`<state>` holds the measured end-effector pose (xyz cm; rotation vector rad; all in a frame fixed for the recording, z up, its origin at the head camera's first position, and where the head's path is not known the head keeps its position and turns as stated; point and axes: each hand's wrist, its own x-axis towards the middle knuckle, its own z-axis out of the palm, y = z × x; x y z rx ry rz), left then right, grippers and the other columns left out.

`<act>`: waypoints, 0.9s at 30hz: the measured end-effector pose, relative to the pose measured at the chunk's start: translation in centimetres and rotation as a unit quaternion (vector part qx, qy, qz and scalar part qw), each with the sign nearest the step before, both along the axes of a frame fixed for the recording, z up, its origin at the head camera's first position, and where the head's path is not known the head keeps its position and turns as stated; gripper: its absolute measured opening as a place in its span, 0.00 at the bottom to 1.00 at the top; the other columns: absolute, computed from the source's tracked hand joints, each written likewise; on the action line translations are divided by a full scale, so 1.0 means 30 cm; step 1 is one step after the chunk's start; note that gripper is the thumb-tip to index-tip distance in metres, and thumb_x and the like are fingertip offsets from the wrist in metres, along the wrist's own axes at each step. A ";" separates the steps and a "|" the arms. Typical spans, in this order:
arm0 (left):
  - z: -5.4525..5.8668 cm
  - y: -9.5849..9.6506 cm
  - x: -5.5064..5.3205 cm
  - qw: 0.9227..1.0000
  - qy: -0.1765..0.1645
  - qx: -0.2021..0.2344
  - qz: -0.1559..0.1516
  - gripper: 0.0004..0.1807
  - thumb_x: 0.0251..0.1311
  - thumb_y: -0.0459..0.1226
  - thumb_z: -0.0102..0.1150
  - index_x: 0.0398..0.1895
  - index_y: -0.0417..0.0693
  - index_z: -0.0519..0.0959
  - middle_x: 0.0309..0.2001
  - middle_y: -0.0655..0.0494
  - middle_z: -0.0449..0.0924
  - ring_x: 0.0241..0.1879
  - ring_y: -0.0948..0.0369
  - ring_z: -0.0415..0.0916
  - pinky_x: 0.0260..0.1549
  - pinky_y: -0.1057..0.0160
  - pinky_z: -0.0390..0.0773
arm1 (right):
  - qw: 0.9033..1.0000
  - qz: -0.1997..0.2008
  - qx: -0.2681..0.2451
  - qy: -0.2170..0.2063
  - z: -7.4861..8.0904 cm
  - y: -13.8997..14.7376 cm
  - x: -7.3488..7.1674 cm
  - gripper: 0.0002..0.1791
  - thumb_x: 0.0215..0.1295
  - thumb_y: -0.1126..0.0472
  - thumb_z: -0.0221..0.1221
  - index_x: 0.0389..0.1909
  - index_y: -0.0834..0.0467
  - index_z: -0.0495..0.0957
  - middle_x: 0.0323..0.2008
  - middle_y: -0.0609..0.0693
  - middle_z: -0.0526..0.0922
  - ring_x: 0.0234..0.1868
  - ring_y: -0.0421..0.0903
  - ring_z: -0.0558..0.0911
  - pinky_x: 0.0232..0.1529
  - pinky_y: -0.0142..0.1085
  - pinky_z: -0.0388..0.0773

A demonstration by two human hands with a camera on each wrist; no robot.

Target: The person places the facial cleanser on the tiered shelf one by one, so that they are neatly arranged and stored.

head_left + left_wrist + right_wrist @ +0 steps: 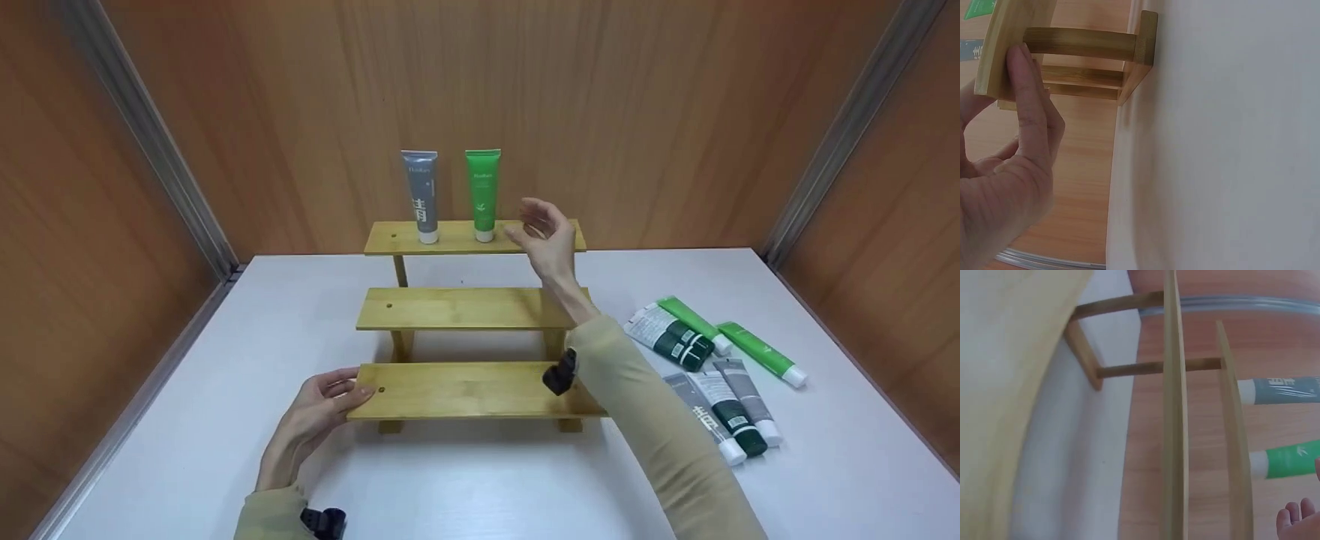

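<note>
A three-tier wooden shelf rack (480,390) stands on the table. At the left end of its lowest board, my left hand (315,412) pinches the edge, thumb above and fingers below; the left wrist view shows the fingers (1030,112) against the underside. On the top board a grey-blue tube (423,191) and a green tube (484,191) stand upright on their white caps. Just right of the green tube is my right hand (553,244), its fingers loosely bent and holding nothing. In the right wrist view only part of that hand (1300,526) shows.
Several tubes lie right of the rack: green tubes (761,354), white tubes with dark green ends (667,335) and grey tubes (748,401). Wooden panels (675,112) with metal corner strips enclose the white table (187,420) at the back and sides.
</note>
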<state>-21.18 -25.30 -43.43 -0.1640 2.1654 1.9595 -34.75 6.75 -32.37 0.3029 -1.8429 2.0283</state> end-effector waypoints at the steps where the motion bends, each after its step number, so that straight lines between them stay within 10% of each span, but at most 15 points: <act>1: 0.000 -0.001 0.000 1.000 0.000 0.000 -0.001 0.37 0.62 0.33 0.66 0.71 0.28 0.62 0.46 0.51 0.78 0.40 0.65 0.82 0.40 0.70 0.84 | 1.000 0.005 0.006 0.006 -0.003 0.025 0.021 0.25 0.59 0.76 0.66 0.59 0.70 0.74 0.56 0.62 0.78 0.62 0.60 0.77 0.69 0.47 0.73; 8: 0.007 -0.012 0.003 1.000 -0.005 0.013 0.001 0.37 0.63 0.32 0.66 0.71 0.27 0.60 0.42 0.55 0.75 0.38 0.66 0.79 0.40 0.72 0.84 | 0.991 0.060 0.119 0.027 -0.057 0.261 0.195 0.24 0.62 0.74 0.65 0.60 0.68 0.74 0.58 0.63 0.78 0.61 0.52 0.79 0.67 0.41 0.75; 17: 0.007 -0.015 0.000 1.000 0.000 0.025 -0.012 0.37 0.63 0.32 0.65 0.71 0.26 0.59 0.42 0.56 0.76 0.38 0.67 0.80 0.40 0.72 0.83 | 0.956 0.065 0.284 -0.012 -0.216 0.621 0.392 0.24 0.66 0.68 0.64 0.63 0.65 0.74 0.53 0.29 0.78 0.56 0.27 0.78 0.57 0.21 0.76; 27: 0.004 -0.013 0.002 1.000 0.003 0.025 -0.012 0.38 0.63 0.31 0.64 0.72 0.26 0.57 0.42 0.56 0.74 0.39 0.67 0.78 0.40 0.72 0.83 | 0.924 0.156 0.343 -0.060 -0.316 0.847 0.503 0.26 0.67 0.68 0.62 0.64 0.72 0.70 0.54 0.23 0.77 0.56 0.20 0.75 0.57 0.17 0.73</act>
